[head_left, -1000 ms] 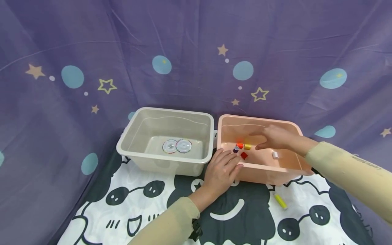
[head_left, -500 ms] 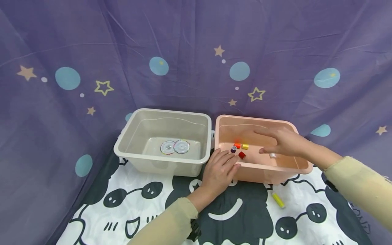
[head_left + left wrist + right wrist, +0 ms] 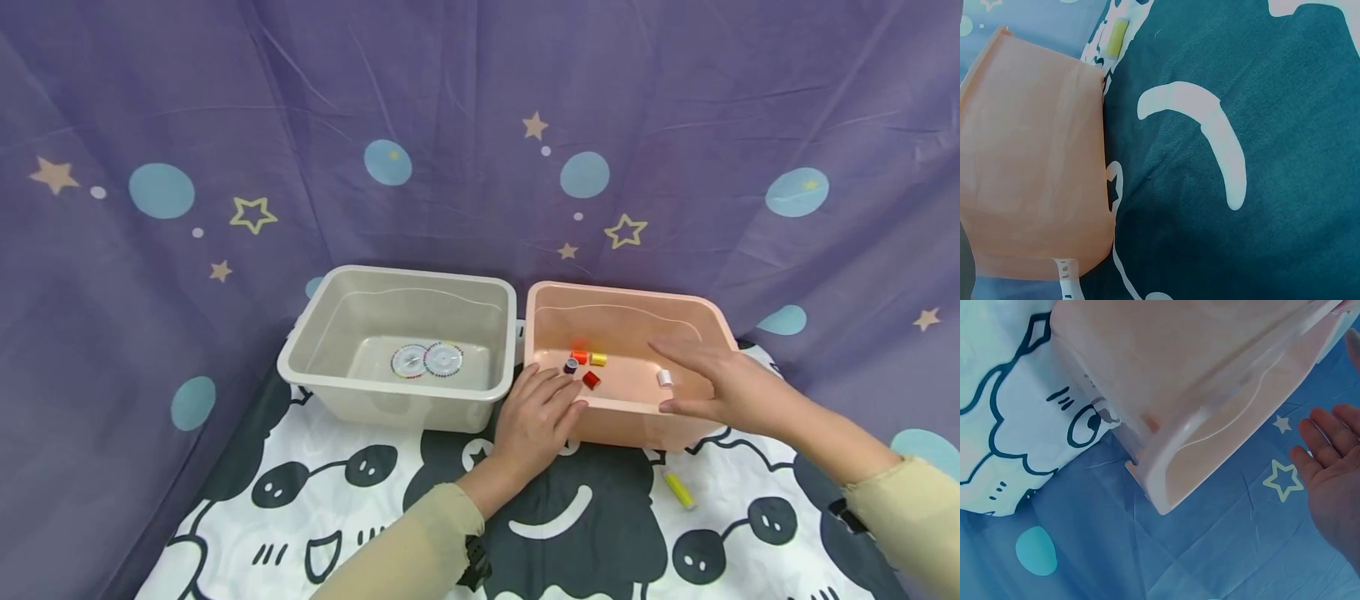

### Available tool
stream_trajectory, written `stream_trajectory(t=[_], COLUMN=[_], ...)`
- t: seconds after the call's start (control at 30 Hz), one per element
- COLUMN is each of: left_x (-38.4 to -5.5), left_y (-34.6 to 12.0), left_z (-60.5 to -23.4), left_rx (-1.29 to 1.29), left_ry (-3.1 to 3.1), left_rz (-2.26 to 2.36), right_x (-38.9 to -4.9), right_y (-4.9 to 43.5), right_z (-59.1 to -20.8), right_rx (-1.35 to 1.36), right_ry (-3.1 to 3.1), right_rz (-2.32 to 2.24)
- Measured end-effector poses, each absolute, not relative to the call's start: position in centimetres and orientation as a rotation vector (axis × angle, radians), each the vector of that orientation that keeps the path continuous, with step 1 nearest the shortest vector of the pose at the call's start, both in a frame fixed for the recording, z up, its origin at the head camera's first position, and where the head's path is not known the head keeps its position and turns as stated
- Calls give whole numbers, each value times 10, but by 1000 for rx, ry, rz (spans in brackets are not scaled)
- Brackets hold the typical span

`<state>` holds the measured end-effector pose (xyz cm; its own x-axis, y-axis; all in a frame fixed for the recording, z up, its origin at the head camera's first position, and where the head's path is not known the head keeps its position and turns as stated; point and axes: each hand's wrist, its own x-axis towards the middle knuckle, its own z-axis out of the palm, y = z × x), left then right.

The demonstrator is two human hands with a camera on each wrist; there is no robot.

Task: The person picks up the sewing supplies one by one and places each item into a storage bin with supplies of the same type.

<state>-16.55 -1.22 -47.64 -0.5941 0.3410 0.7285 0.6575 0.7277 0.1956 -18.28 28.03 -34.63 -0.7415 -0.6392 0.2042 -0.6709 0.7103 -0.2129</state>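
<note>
In the head view my left hand (image 3: 533, 430) rests on the front left rim of the pink bin (image 3: 619, 428), its fingers lying over the edge. My right hand (image 3: 738, 385) hovers over the bin's right side, fingers stretched and thumb apart, with nothing between them. In the right wrist view that hand (image 3: 1335, 469) shows an open palm beside the bin. Small thread spools lie on the bin's floor: orange (image 3: 579, 357), yellow (image 3: 597, 359), dark purple (image 3: 571, 366) and red (image 3: 591, 380) at the left, white (image 3: 664, 378) near my right hand.
A grey bin (image 3: 397, 400) stands left of the pink one, holding two overlapping round pin wheels (image 3: 443, 359). A long yellow spool (image 3: 679, 490) lies on the patterned cloth (image 3: 555, 554) before the pink bin. A purple curtain (image 3: 465, 75) hangs behind.
My right hand has drawn back to the right and towards me, its fingers spreading, uncovering the white spool. The left hand has stayed on the rim.
</note>
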Motion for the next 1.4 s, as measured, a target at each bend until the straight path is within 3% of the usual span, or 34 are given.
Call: stream_trajectory(t=[0.47, 1.4], left_x=[-166, -165], left_y=[-12, -12], left_z=[-475, -473], left_rx=[-754, -745], left_ry=[-2246, -2275], left_rz=[-593, -600], right_x=[-145, -83], right_y=[296, 288], right_z=[-363, -415], right_rx=[1097, 1110], right_ry=[-2627, -2581], right_rz=[240, 419])
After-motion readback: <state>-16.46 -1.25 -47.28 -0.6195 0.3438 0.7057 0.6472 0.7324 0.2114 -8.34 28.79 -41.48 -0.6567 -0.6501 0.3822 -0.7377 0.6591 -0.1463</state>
